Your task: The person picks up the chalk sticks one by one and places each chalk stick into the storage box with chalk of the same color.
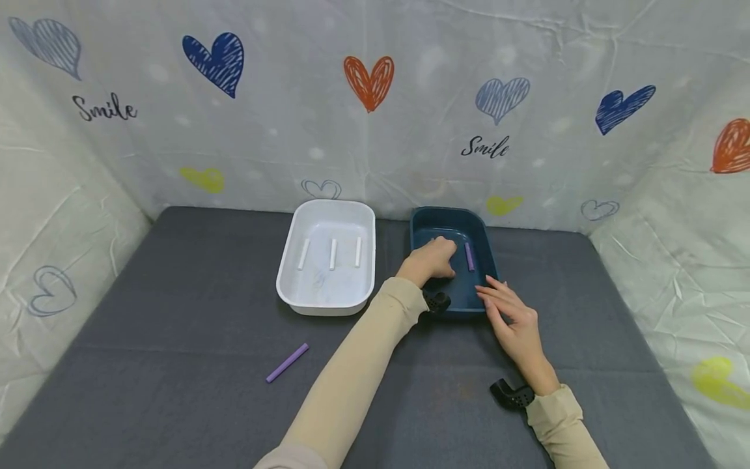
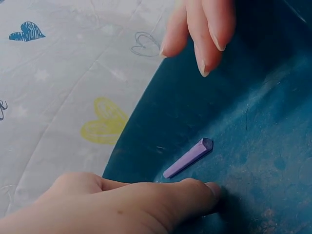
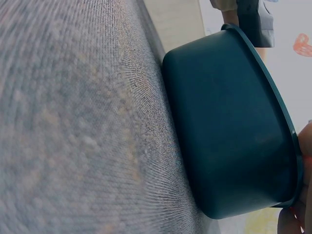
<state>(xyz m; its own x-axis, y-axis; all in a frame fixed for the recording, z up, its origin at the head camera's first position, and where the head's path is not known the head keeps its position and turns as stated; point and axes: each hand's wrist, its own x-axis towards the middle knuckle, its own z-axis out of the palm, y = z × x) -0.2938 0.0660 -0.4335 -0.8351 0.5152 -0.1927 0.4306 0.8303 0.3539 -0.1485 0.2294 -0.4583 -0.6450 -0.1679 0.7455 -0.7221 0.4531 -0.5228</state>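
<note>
My left hand (image 1: 430,262) reaches down into the dark blue bin (image 1: 483,251), fingers bent toward its floor. Its fingertips are partly hidden, and I cannot tell whether they hold anything. To the right of this hand a purple chalk stick (image 1: 469,257) lies on the bin's floor; the left wrist view shows the same chalk stick (image 2: 189,158) just beyond the hand (image 2: 161,202). At the bin's near right corner, my right hand (image 1: 515,322) touches the rim with extended fingers. Those fingers (image 2: 209,34) reach over the bin from the top of the left wrist view.
Left of the blue bin stands a white bin (image 1: 326,306) with white chalk sticks (image 1: 333,254) lying in it. Another purple chalk stick (image 1: 287,363) lies on the grey tablecloth (image 1: 176,312) near the left forearm. A heart-printed curtain (image 1: 433,98) encloses the back and sides.
</note>
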